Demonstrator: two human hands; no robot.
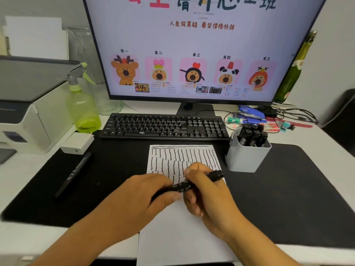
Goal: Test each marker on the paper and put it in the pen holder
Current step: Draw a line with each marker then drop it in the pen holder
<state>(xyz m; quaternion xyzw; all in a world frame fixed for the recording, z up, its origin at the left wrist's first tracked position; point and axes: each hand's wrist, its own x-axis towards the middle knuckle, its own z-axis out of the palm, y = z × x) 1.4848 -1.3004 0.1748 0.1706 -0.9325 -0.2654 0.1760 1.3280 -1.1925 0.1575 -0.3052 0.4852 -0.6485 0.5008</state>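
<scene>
Both hands hold one black marker (pixel 184 187) level above the white paper (pixel 182 231). My left hand (pixel 151 191) grips its left end and my right hand (pixel 205 191) wraps its right part, whose end sticks out past the fingers. Whether the cap is on, I cannot tell. The paper's upper half is filled with wavy black test lines. To the right stands a grey-white pen holder (pixel 247 159) with several black markers inside. Another black marker (pixel 74 173) lies on the black desk mat to the left.
A black keyboard (pixel 165 126) lies behind the paper, below a large monitor (pixel 194 47). A green spray bottle (pixel 81 104), a white charger block (pixel 77 143) and a printer (pixel 25 104) stand at left. Cables and stationery (pixel 269 118) clutter the back right, beside a green bottle (pixel 294 73).
</scene>
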